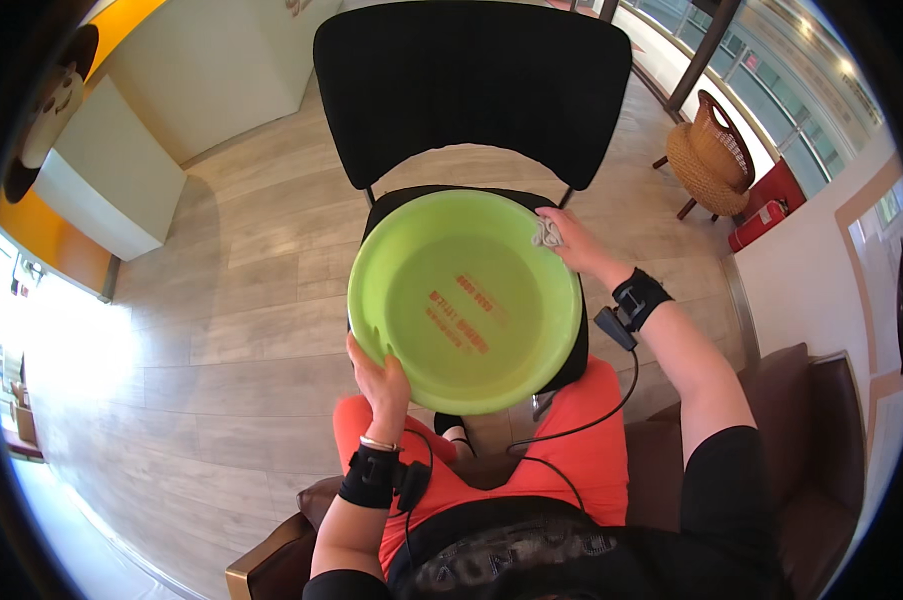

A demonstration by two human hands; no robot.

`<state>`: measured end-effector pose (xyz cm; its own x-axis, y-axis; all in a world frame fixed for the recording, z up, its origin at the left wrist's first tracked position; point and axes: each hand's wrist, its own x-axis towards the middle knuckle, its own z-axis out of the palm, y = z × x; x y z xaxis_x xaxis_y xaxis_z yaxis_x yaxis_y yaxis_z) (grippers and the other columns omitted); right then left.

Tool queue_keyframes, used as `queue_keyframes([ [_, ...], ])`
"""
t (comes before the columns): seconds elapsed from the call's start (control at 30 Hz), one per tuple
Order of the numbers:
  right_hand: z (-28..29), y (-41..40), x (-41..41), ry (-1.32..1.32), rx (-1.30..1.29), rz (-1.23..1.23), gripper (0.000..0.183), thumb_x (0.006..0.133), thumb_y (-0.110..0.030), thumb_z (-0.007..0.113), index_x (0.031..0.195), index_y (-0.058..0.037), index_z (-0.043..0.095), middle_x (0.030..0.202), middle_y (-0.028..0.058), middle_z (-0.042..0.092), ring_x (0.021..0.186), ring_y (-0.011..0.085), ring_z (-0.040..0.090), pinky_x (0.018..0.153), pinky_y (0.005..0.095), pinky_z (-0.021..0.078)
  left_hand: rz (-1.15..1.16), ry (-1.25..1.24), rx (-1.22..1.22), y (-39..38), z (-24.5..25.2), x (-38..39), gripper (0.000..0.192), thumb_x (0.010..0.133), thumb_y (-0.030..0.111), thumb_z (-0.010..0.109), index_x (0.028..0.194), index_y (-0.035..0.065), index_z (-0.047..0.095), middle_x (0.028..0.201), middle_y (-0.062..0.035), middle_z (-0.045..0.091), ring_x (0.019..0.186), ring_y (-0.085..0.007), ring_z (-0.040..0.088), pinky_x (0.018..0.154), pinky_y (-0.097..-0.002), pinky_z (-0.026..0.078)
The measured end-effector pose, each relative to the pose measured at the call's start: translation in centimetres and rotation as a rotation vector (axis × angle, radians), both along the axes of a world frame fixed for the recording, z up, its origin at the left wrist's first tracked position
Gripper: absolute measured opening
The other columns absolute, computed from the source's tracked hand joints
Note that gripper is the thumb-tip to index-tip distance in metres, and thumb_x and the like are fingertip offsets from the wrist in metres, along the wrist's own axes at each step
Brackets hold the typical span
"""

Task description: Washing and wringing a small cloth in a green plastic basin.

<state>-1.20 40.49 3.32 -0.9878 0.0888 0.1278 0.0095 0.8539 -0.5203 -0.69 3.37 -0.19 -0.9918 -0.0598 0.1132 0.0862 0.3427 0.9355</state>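
A round green plastic basin (391, 247) rests on the seat of a black chair (466, 75) in front of me. Red printed writing shows on its bottom; whether it holds water I cannot tell. My left hand (380, 382) grips the near-left rim, its thumb on the inner side and the fingers outside. At the far-right rim, my right hand (575, 240) holds a crumpled grey-white cloth (547, 233) against the basin's inside edge. Each wrist wears a black strap with a small device and a cable.
I sit on a brown leather sofa (646, 465) with a wooden armrest (268, 555). A wicker chair (710, 161) and a red fire extinguisher (759, 225) stand to the right. White cabinets (114, 172) and a cartoon figure (58, 105) are on the left, over a wood-plank floor (264, 330).
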Motion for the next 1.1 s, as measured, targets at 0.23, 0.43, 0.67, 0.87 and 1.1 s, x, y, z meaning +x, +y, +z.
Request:
queue_keyframes([
  [0.23, 3.9, 0.2, -8.5, -0.409, -0.204, 0.158, 0.046, 0.083, -0.019, 0.059, 0.124, -0.0084, 0.042, 0.113, 0.0140, 0.054, 0.104, 0.0250, 0.052, 0.087, 0.0332, 0.0419, 0.001, -0.053, 0.065, 0.0, 1.1, 0.6, 0.062, 0.070, -0.004, 0.042, 0.130, -0.0037, 0.026, 0.120, -0.0249, 0.044, 0.111, -0.0376, 0.045, 0.094, -0.0402, 0.036],
  [0.43, 4.5, -2.6, -13.7, -0.478, -0.106, 0.227, 0.042, 0.088, -0.024, 0.052, 0.125, -0.0104, 0.041, 0.110, 0.0117, 0.054, 0.101, 0.0221, 0.052, 0.086, 0.0324, 0.0413, -0.040, -0.032, 0.128, 0.1, 0.6, 0.5, 0.063, 0.071, -0.007, 0.042, 0.131, -0.0048, 0.024, 0.123, -0.0230, 0.042, 0.115, -0.0340, 0.044, 0.096, -0.0376, 0.034],
  [0.67, 5.1, -11.5, -17.4, -0.308, 0.035, 0.362, 0.042, 0.084, -0.021, 0.055, 0.123, -0.0122, 0.043, 0.115, 0.0106, 0.052, 0.108, 0.0272, 0.051, 0.090, 0.0361, 0.0403, -0.008, -0.067, 0.228, 0.3, 0.7, 0.6, 0.064, 0.071, -0.011, 0.041, 0.132, -0.0033, 0.023, 0.122, -0.0218, 0.042, 0.114, -0.0312, 0.046, 0.095, -0.0351, 0.036],
  [0.87, 5.3, -21.0, -16.7, -0.226, 0.108, 0.648, 0.050, 0.071, -0.016, 0.066, 0.118, -0.0189, 0.048, 0.109, 0.0090, 0.053, 0.100, 0.0291, 0.053, 0.086, 0.0370, 0.0430, 0.025, -0.042, 0.091, 0.0, 1.1, 0.7, 0.062, 0.072, -0.009, 0.044, 0.131, -0.0033, 0.024, 0.117, -0.0237, 0.046, 0.108, -0.0346, 0.049, 0.091, -0.0373, 0.039],
  [1.1, 3.4, -28.5, -10.0, -0.156, 0.220, 1.022, 0.051, 0.068, -0.007, 0.063, 0.116, -0.0192, 0.050, 0.103, 0.0080, 0.056, 0.098, 0.0281, 0.054, 0.083, 0.0390, 0.0433, 0.126, -0.101, 0.022, 0.4, 0.4, 0.5, 0.061, 0.069, -0.006, 0.047, 0.127, -0.0037, 0.029, 0.117, -0.0198, 0.046, 0.107, -0.0288, 0.048, 0.093, -0.0347, 0.036],
])
